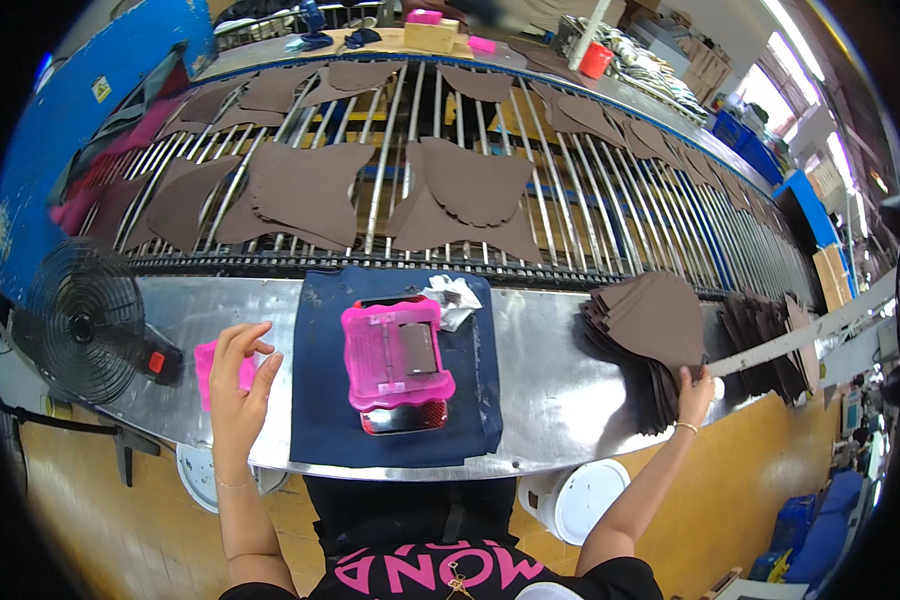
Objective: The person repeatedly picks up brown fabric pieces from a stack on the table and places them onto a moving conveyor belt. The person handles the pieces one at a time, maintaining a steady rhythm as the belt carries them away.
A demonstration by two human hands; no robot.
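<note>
My left hand (238, 375) is raised over the metal bench, fingers bent but apart, with nothing in it. Just behind it lies a flat pink piece (206, 362). Out to the right, my right hand (694, 396) pinches the near edge of a brown cut piece (652, 312) at the top of a fanned stack. Between my hands, a pink plastic tray (368, 372) rests on a folded dark blue cloth (320, 420). A small grey-brown block (417, 349) sits on the tray, and a red-and-black object (406, 417) shows from beneath it.
Crumpled white tissue (455, 300) lies beside the tray. A black fan (82, 325) stands at left. Beyond the bench, a roller rack (385, 190) carries several brown piles (305, 190). A pale bar (800, 335) crosses at right. White buckets (592, 500) stand below.
</note>
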